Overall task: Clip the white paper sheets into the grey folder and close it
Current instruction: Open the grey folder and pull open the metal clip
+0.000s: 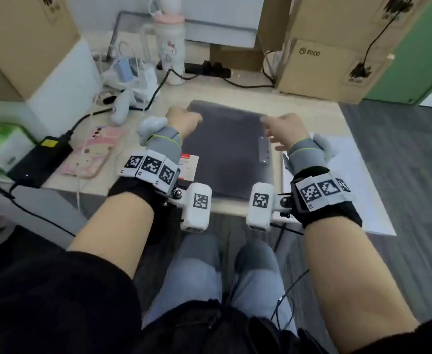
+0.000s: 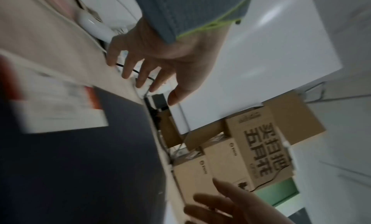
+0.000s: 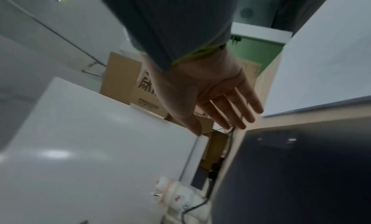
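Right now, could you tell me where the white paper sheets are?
In the head view the white paper sheets lie on the table's right side, just right of the grey folder, partly under the right hand.

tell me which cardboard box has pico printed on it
The lower cardboard box at the desk's far right, under another box; the big box at far left shows no such print.

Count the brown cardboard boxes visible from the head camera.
3. One brown cardboard box stands at the desk's far left, one tall box at far right, and a PICO-marked box below it. More may be hidden behind them.
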### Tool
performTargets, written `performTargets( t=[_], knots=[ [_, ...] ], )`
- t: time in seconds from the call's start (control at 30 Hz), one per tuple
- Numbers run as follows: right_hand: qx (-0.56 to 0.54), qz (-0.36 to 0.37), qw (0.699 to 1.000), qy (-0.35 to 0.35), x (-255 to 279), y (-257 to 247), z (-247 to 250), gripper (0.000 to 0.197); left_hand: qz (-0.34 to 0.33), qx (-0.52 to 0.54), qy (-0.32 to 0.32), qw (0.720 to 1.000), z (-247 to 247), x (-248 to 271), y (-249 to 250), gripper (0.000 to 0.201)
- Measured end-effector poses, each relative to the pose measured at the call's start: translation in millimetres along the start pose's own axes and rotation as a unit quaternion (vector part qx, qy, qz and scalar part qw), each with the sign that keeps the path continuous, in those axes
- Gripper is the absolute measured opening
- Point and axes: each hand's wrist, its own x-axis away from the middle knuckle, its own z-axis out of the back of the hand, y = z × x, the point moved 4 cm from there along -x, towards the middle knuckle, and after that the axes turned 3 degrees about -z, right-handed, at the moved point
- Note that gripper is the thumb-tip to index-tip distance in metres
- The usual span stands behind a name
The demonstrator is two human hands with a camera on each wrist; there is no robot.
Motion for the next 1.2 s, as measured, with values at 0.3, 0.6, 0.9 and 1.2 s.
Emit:
performTargets(
  t=[0.3, 0.6, 0.9, 1.2],
  knots=[
    [-0.039, -0.085, 0.996, -0.012, 26.8, 75.1, -16.9, 0.049, 0.055, 0.032, 0.0, 0.998, -2.0, 31.7, -63.0, 0.032],
    [-0.258, -0.03, 0.958, 0.123, 30.1, 81.3, 32.5, 0.047, 0.014, 0.245, -0.047, 0.968, -23.6, 51.5, -23.2, 0.017],
    [-0.294, -0.083, 0.937, 0.171, 34.3, 149.9, 90.9, 0.024, 0.014, 0.204, -0.079, 0.976, -93.8, 58.7, -15.6, 0.02],
    [-0.55, -0.112, 0.823, 0.089, 32.7, 189.5, 78.4, 0.021, 0.063, -0.103, -0.025, 0.992, -116.3, 48.7, -33.2, 0.038]
  ],
)
